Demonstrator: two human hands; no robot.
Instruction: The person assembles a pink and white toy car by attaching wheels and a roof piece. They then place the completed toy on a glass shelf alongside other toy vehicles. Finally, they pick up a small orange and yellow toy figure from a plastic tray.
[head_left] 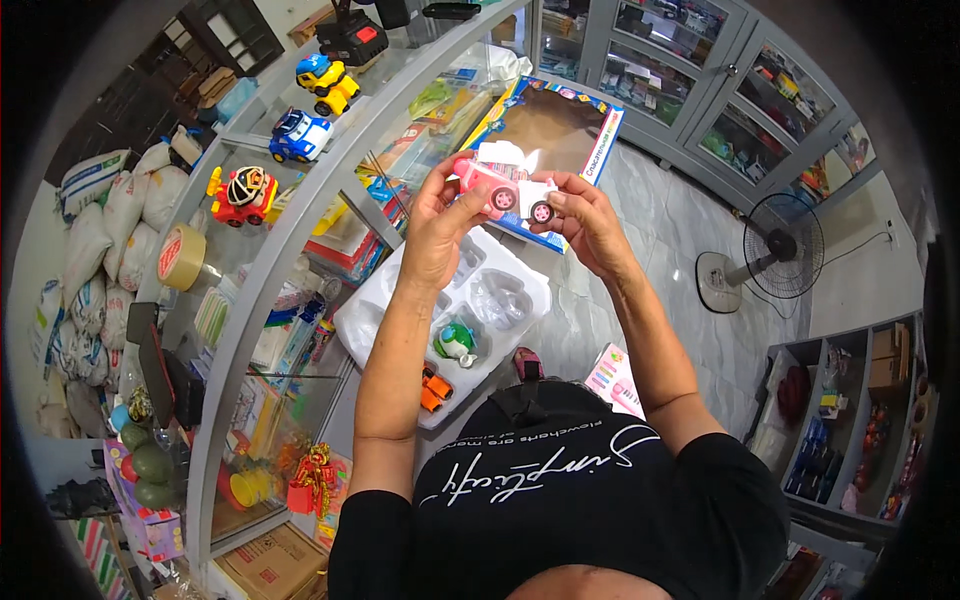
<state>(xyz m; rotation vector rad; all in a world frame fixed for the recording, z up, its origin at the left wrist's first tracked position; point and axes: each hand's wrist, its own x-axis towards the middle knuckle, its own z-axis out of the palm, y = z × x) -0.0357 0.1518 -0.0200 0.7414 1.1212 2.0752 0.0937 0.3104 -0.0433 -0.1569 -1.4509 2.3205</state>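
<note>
Currently, in the head view, both hands hold a pink-and-white toy vehicle [507,190] up past the far edge of the white moulded tray [536,292]. The left hand [440,218] has its thumb and fingers closed on the toy's pink end; the right hand [592,220] pinches its white end between thumb and fingers. Dark wheels with pink hubs show on the toy's near side. Within the tray, toward its near end, sit a green-and-white toy [456,341] and an orange toy [435,391]. Beyond the tray lies a blue-and-yellow windowed box [550,120], partly hidden by the hands. Left of the tray stands a glass display case [345,162], with a red toy car [243,195] and a blue toy car [300,135] on top. Right of the tray lies a pink-and-white carton [614,378]; farther right, well apart, stands a fan [783,243].
</note>
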